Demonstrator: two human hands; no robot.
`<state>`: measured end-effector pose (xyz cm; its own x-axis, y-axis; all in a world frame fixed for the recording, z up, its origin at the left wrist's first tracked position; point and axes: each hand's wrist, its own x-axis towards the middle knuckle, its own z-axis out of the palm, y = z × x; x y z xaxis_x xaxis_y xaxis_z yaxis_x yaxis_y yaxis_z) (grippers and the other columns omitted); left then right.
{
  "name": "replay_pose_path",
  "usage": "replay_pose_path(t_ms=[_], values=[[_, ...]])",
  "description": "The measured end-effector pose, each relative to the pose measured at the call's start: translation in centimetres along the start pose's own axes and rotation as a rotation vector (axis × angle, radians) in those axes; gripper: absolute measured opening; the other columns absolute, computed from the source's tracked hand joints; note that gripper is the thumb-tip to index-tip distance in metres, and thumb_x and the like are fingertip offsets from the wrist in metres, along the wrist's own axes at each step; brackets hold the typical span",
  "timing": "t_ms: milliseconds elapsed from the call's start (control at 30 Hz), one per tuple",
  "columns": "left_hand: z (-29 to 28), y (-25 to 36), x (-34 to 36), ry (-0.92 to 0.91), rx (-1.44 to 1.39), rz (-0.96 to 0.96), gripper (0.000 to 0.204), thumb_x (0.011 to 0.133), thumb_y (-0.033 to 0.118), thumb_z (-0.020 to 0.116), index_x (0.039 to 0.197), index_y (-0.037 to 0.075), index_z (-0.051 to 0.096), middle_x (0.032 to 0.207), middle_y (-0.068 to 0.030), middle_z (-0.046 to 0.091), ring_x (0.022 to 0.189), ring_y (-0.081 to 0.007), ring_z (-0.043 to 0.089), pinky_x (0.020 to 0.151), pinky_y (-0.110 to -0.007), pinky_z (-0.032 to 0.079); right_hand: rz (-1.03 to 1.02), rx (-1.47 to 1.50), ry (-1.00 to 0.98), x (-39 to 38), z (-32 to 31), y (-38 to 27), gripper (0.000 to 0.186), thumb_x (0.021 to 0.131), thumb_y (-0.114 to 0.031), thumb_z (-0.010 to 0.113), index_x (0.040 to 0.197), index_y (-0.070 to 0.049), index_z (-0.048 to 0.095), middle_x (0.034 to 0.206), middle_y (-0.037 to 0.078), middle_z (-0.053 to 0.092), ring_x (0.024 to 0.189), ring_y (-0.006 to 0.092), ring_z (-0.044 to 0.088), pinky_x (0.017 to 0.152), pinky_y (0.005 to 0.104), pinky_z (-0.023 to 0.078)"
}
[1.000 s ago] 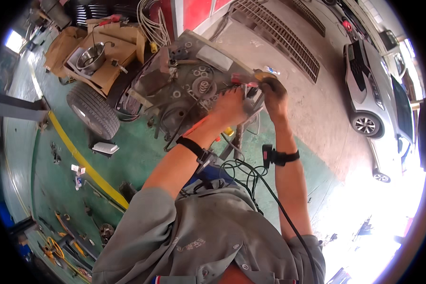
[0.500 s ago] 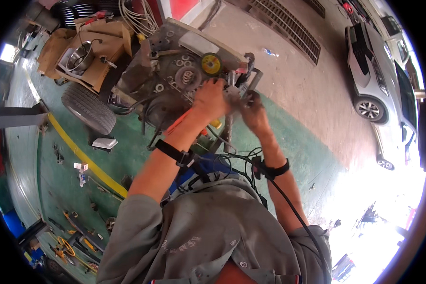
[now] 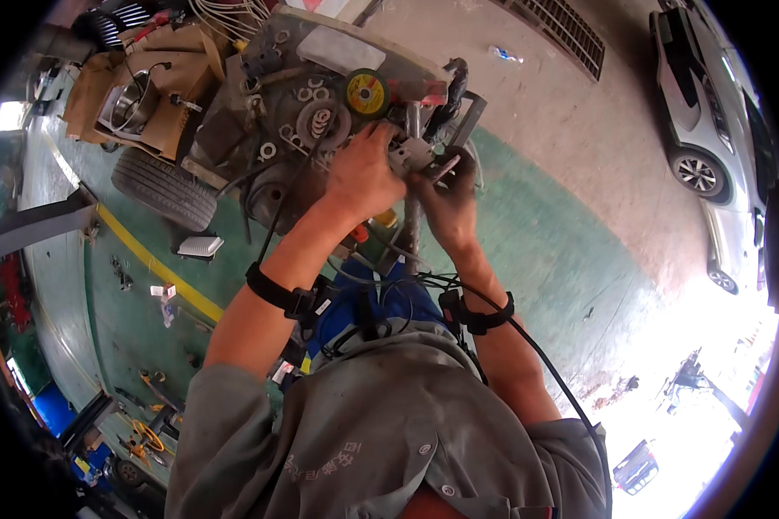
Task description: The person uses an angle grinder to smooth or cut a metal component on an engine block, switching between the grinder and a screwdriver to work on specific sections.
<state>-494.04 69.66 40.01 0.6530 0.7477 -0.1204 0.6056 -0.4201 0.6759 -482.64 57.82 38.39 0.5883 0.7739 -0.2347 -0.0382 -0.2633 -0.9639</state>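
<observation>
On the cluttered workbench (image 3: 212,169), my left hand (image 3: 362,177) has its fingers closed on a small grey metal part (image 3: 414,154). Close at its right, my right hand (image 3: 448,201) pinches a thin metal piece (image 3: 444,169) against that part's side; its exact kind cannot be made out. Behind the hands lies a red block-shaped piece (image 3: 420,92) at the top of a metal shaft. A yellow-faced grinding disc (image 3: 367,92) rests just beyond my left hand, beside a round dark metal part with a coil on it (image 3: 322,124).
Left of the bench are a cardboard box (image 3: 177,130) with a metal bowl (image 3: 131,102) and a tyre (image 3: 164,189). A white filter (image 3: 201,246) lies on the floor. Cables hang across my forearms. A silver car (image 3: 710,112) stands at right, near a floor grate (image 3: 567,35).
The view has shifted, with the car farther right. My right hand has turned, and the thin metal piece in it now shows. My left hand stays at the grey part.
</observation>
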Motion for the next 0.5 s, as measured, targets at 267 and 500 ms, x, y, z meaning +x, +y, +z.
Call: replay_pose_path(t_ms=[267, 500], values=[[0.1, 0.1, 0.5, -0.154, -0.195, 0.028, 0.065, 0.066, 0.013, 0.082, 0.123, 0.006, 0.051, 0.12, -0.0164, 0.06, 0.115, -0.0378, 0.059, 0.096, -0.045, 0.049, -0.127, 0.144, -0.007, -0.1, -1.9, 3.0, 0.061, 0.084, -0.013, 0.076, 0.132, -0.002, 0.04, 0.11, 0.008, 0.055, 0.096, 0.017, 0.058, 0.083, 0.0323, 0.053], [-0.3, 0.9, 0.6, -0.171, -0.295, 0.099, 0.07, 0.061, 0.012, 0.09, 0.119, 0.004, 0.052, 0.112, -0.0192, 0.063, 0.106, -0.037, 0.063, 0.091, -0.041, 0.051, -0.134, 0.178, 0.01, -0.9, -1.8, 2.1, 0.064, 0.083, -0.022, 0.077, 0.134, -0.003, 0.042, 0.112, 0.007, 0.054, 0.097, 0.0153, 0.056, 0.085, 0.0301, 0.05]])
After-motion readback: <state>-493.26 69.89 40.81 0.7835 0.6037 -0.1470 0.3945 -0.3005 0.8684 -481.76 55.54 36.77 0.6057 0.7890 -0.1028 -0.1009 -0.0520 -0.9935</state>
